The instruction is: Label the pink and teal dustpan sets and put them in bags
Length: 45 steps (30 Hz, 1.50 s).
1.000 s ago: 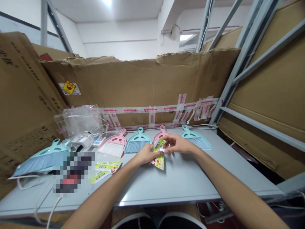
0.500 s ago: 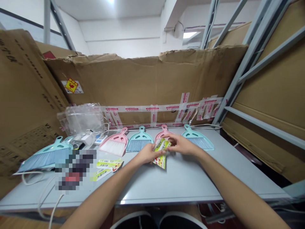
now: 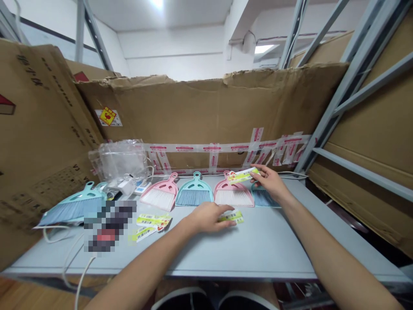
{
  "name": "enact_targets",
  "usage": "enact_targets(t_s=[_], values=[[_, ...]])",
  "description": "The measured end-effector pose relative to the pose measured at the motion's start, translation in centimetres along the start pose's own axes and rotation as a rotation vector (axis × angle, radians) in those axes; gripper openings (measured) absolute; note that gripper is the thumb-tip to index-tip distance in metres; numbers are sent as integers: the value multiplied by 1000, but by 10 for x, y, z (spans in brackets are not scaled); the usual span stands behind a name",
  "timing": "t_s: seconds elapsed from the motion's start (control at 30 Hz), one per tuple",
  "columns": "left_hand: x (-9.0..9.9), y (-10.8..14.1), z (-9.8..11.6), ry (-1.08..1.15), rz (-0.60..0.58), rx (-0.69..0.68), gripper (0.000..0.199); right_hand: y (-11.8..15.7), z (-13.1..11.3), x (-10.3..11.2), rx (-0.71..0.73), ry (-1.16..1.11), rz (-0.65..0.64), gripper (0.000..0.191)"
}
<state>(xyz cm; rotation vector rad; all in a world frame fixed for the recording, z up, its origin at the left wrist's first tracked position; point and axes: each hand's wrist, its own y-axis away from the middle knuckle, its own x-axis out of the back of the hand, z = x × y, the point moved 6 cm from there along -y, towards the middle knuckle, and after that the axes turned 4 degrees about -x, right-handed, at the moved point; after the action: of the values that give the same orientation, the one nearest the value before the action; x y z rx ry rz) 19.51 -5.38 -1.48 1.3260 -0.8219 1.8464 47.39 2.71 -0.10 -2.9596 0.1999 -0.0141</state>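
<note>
Right hand (image 3: 270,181) moved forward, fingers (image 3: 260,168) pinching upper label (image 3: 243,175), left hand (image 3: 208,216) palm-down, fingers (image 3: 227,224) parted, apparently touching lower label (image 3: 238,216)

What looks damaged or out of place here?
The cardboard behind the table has a ragged, torn top edge. At left, a teal dustpan sits slanted, apart from the neat row of dustpans.

1 head-worn view looks forward and down from just above the hands (image 3: 237,196) across the tabletop (image 3: 258,245).
</note>
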Motion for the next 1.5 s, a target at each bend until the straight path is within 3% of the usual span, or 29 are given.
enact_targets(t_s=[0.13, 0.2, 0.4, 0.5, 0.57, 0.6, 0.63, 0.73, 0.87, 1.0, 1.13, 1.23, 1.27, 1.33, 1.4, 1.5], values=[[2, -1, 6, -18, 58, -189, 44, 5, 4, -12, -45, 21, -86, 87], [5, -2, 4, -42, 138, -214, 39, 8, 5, -18, -48, 38, -127, 89], [22, 0, -19, -4, 483, -42, 27, 17, 8, -39, -111, 31, -177, 67], [29, 3, -28, 23, 594, 0, 73, 24, 5, -50, -141, -27, -186, 61], [29, 3, -30, 10, 603, -39, 101, 29, 2, -59, -157, -95, -220, 61], [28, 2, -30, -4, 599, -65, 103, 31, 1, -63, -163, -129, -239, 60], [27, 1, -31, -19, 603, -85, 97, 33, 1, -67, -170, -159, -256, 58], [25, 1, -37, -56, 664, -99, 52, 35, 3, -71, -194, -193, -286, 51], [29, 4, -40, -93, 715, -93, 32, 33, 7, -65, -263, -159, -339, 50], [32, 3, -34, -125, 645, -113, 78, 30, 5, -56, -315, -205, -331, 44], [32, -1, -32, -104, 669, -70, 89, 35, 3, -63, -373, -300, -332, 40], [30, -3, -32, -52, 681, -70, 108, 41, 3, -73, -409, -379, -354, 36], [29, -3, -33, -43, 679, -74, 107, 42, 3, -75, -416, -392, -361, 35], [27, -2, -37, -40, 681, -74, 86, 43, 2, -75, -415, -364, -373, 36], [28, 1, -43, -57, 698, -57, 67, 41, 0, -69, -395, -258, -388, 40], [30, 5, -48, -94, 697, -40, 56, 39, -4, -57, -372, -78, -432, 46]])
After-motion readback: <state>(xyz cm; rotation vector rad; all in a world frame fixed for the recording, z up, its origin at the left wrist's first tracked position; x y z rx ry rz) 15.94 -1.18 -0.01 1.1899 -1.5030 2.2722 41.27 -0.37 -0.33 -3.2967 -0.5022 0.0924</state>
